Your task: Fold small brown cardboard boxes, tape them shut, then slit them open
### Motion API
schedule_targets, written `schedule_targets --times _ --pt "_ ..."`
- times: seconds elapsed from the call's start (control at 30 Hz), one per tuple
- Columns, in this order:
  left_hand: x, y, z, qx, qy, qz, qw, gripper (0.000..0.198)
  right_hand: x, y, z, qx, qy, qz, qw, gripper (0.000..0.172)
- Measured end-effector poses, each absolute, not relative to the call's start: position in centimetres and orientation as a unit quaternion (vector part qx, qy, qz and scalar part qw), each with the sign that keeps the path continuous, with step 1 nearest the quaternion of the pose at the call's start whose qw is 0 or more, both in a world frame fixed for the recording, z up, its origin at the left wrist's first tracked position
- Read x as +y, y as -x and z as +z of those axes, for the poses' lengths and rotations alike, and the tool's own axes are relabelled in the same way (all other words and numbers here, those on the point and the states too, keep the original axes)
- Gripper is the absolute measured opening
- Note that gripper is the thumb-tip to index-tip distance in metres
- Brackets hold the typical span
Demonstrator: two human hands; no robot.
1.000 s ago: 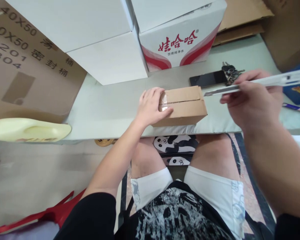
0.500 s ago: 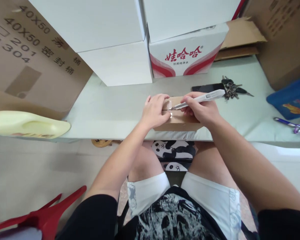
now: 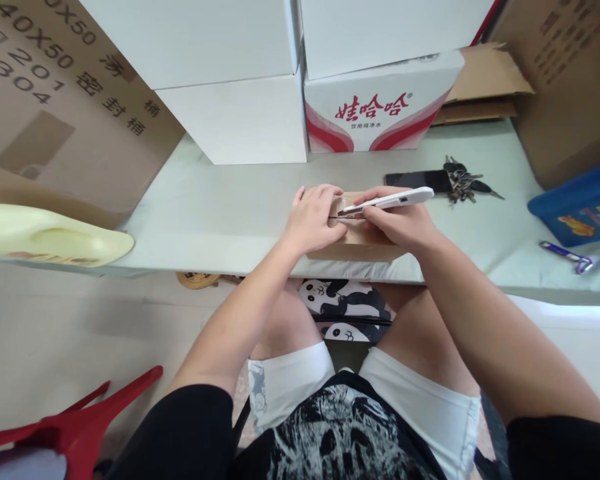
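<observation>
A small brown cardboard box (image 3: 353,252) sits near the table's front edge, with a dark seam along its top. My left hand (image 3: 314,217) grips the box's left end, thumb on top and fingers over the far side. In my right hand (image 3: 399,220) is a white utility knife (image 3: 405,198), pinched between thumb and fingers. Its blade points left, the tip at the seam close to my left fingers. Part of the box top is hidden under both hands.
Behind the box lie a black phone (image 3: 419,181) and a bunch of keys (image 3: 464,183). White cartons (image 3: 253,120) and a red-and-white carton (image 3: 375,113) stand at the back. A yellow bottle (image 3: 55,233) lies left; a blue container (image 3: 577,207) and purple-handled tool (image 3: 563,253) are right.
The utility knife has tipped to a flatter angle, and its rear end has shifted left and down. My left hand still grips the box. The whole view has shifted slightly.
</observation>
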State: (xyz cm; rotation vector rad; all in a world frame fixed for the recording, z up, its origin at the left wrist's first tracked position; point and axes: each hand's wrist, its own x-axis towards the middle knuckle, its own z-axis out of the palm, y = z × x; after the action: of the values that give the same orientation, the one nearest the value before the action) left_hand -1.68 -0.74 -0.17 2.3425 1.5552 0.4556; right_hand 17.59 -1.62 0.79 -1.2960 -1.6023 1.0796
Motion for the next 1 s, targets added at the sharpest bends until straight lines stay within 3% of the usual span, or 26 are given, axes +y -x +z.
schedule_targets --times 1.0 --pt "-0.76 1.4 0.09 0.55 -0.808 0.15 0.146 0.051 -1.2 -17.96 0.07 -0.684 0.479 0.399 0.38 0.024"
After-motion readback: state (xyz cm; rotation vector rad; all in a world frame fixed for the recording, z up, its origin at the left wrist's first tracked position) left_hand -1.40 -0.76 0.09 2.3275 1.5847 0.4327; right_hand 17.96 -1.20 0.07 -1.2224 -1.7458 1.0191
